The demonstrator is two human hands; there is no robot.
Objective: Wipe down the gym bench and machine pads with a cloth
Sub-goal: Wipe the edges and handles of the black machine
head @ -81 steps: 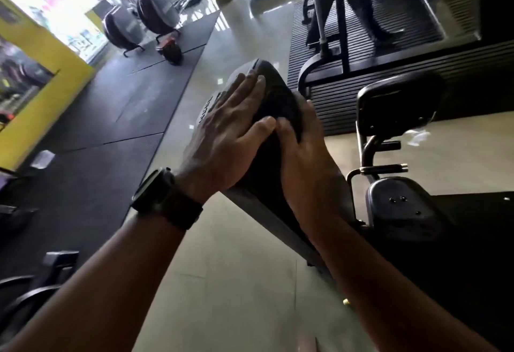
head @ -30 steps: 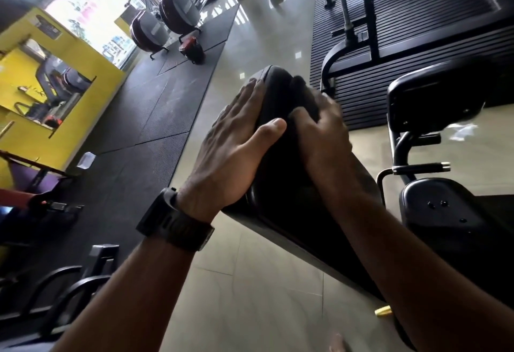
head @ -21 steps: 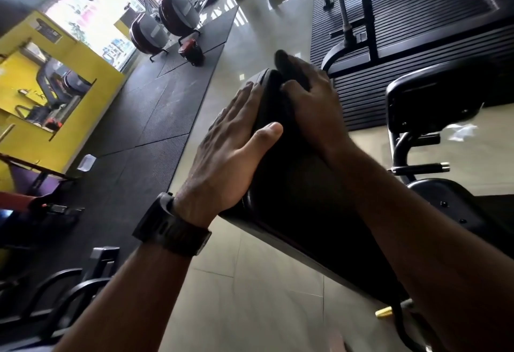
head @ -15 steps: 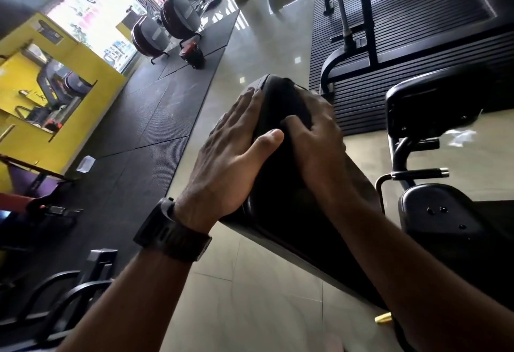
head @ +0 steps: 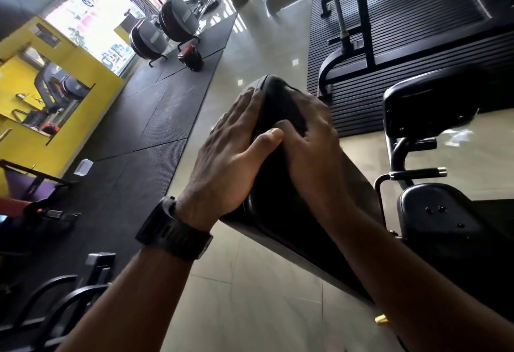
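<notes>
Flat-fingered and holding nothing, the left hand (head: pixel 233 157) presses the left flank of the inclined bench pad (head: pixel 275 207), thumb laid over its top face. Beyond that thumb the right hand (head: pixel 311 151) curves over the pad's upper end, blurred; what may be the cloth (head: pixel 289 112) shows as a dark fold beneath it, but whether it is gripped I cannot tell. By its sheen the padded vinyl looks firm yet slick, so brace an edge and rub with a flat palm.

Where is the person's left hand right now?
In the head view, centre frame: the left hand lies flat on the left side of the black bench pad, near its top end, its thumb beside the right hand.
</notes>
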